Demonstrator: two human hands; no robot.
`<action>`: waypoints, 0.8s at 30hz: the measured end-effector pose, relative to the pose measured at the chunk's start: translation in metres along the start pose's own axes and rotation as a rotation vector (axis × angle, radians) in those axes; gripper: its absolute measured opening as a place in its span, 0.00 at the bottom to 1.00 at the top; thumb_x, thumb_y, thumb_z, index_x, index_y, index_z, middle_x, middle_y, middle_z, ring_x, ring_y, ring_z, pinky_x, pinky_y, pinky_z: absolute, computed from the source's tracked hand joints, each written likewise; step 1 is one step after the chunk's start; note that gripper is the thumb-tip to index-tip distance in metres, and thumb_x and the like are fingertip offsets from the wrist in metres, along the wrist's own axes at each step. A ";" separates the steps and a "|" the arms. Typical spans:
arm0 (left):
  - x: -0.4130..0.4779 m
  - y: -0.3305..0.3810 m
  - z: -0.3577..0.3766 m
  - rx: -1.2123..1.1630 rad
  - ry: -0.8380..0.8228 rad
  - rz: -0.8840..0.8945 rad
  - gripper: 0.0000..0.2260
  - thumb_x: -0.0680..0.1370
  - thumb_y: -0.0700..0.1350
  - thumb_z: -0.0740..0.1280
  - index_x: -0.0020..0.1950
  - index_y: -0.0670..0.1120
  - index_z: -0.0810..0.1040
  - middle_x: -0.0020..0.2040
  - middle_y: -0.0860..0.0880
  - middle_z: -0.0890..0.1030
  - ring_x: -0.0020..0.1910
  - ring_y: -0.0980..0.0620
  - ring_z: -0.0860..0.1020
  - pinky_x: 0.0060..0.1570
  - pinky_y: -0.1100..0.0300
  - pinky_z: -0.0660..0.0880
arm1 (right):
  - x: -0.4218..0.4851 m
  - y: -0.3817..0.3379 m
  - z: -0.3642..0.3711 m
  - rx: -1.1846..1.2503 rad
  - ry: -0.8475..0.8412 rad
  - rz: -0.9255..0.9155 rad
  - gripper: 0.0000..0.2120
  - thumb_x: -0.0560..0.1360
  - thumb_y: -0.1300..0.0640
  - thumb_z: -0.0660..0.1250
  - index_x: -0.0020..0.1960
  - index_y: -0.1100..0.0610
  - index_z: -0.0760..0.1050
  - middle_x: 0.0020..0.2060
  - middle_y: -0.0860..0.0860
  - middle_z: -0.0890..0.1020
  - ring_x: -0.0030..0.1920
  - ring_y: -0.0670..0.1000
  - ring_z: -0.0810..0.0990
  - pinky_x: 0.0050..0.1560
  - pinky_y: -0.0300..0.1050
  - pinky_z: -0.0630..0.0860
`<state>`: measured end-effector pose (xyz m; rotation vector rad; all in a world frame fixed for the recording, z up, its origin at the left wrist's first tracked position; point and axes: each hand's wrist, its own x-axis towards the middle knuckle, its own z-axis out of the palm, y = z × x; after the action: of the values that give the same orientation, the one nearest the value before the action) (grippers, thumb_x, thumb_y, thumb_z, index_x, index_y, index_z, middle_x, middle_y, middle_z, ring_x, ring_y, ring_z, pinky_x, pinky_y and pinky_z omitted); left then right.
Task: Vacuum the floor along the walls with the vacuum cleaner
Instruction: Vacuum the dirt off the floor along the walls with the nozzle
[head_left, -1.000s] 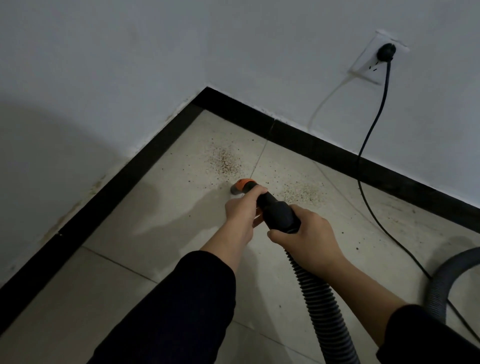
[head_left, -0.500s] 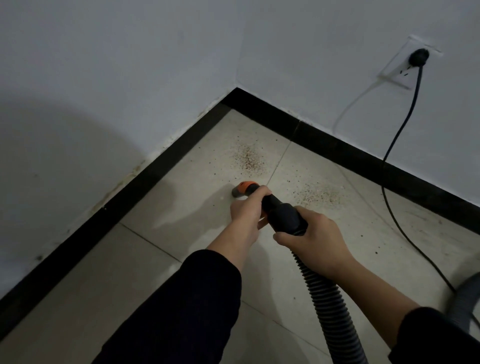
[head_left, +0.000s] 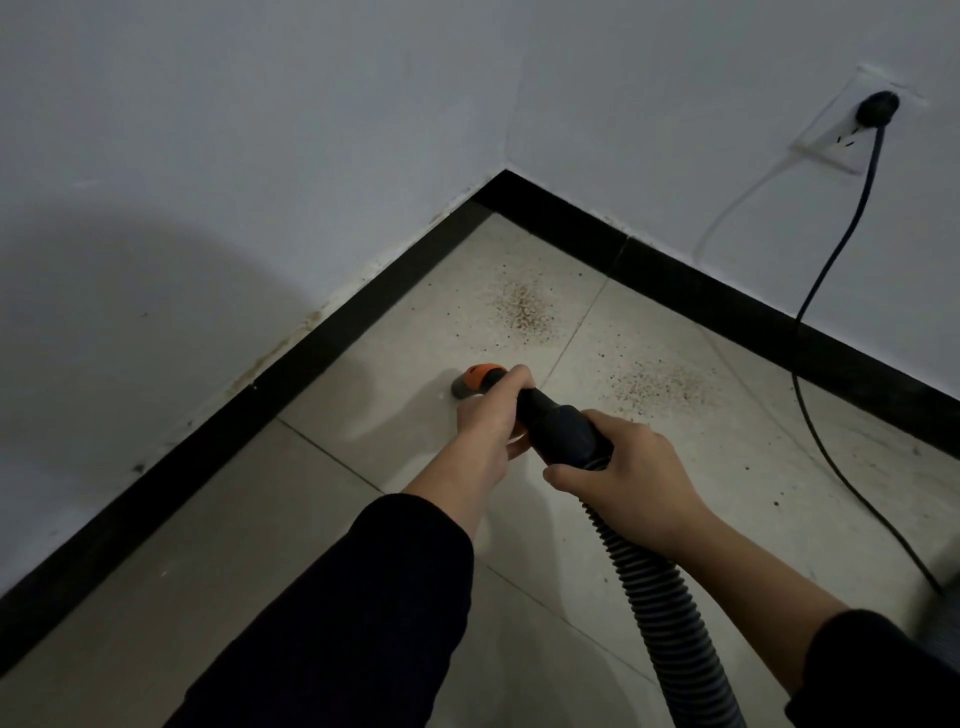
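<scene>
The vacuum's orange and grey nozzle (head_left: 474, 381) points down at the tiled floor (head_left: 363, 395) near the left wall's black skirting (head_left: 291, 374). My left hand (head_left: 491, 415) grips the tube just behind the nozzle. My right hand (head_left: 628, 473) grips the black handle (head_left: 563, 428) where the ribbed hose (head_left: 670, 618) begins. The hose runs back to the lower right. Two patches of brown crumbs lie beyond the nozzle: one crumb patch (head_left: 524, 309) near the corner, another crumb patch (head_left: 657, 387) to its right.
Two white walls meet at a corner (head_left: 506, 171) with black skirting along both. A black power cord (head_left: 826, 291) hangs from a wall socket (head_left: 857, 124) and trails over the floor to the right. A grey vacuum part (head_left: 943, 618) shows at the right edge.
The view has shifted left, so the corner and socket sit further right in frame. The nozzle has drawn back from the crumb patches toward the left wall. Both hands keep their grips.
</scene>
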<state>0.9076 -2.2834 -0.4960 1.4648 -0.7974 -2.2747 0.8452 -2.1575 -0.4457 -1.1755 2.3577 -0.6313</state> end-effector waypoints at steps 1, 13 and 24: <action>0.000 0.000 -0.001 0.001 0.001 0.001 0.15 0.72 0.43 0.70 0.56 0.41 0.74 0.48 0.43 0.80 0.49 0.46 0.81 0.40 0.56 0.80 | 0.000 0.000 0.001 0.003 -0.001 -0.002 0.13 0.67 0.50 0.73 0.48 0.53 0.77 0.35 0.52 0.80 0.35 0.51 0.78 0.36 0.48 0.76; 0.015 0.010 0.019 0.046 0.009 -0.038 0.16 0.73 0.43 0.73 0.58 0.39 0.76 0.47 0.43 0.81 0.45 0.47 0.81 0.36 0.56 0.79 | 0.014 0.006 0.004 0.012 0.098 0.066 0.12 0.65 0.51 0.73 0.44 0.52 0.73 0.35 0.49 0.77 0.34 0.48 0.74 0.30 0.39 0.67; 0.039 0.054 0.043 0.248 -0.033 -0.113 0.22 0.76 0.42 0.72 0.66 0.35 0.72 0.52 0.40 0.81 0.44 0.48 0.81 0.26 0.60 0.77 | 0.048 0.004 -0.015 -0.001 0.046 0.180 0.16 0.67 0.51 0.72 0.51 0.52 0.72 0.43 0.48 0.76 0.40 0.49 0.75 0.37 0.43 0.72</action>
<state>0.8506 -2.3351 -0.4777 1.6193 -1.0652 -2.3555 0.8073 -2.1917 -0.4442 -0.9445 2.4673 -0.6013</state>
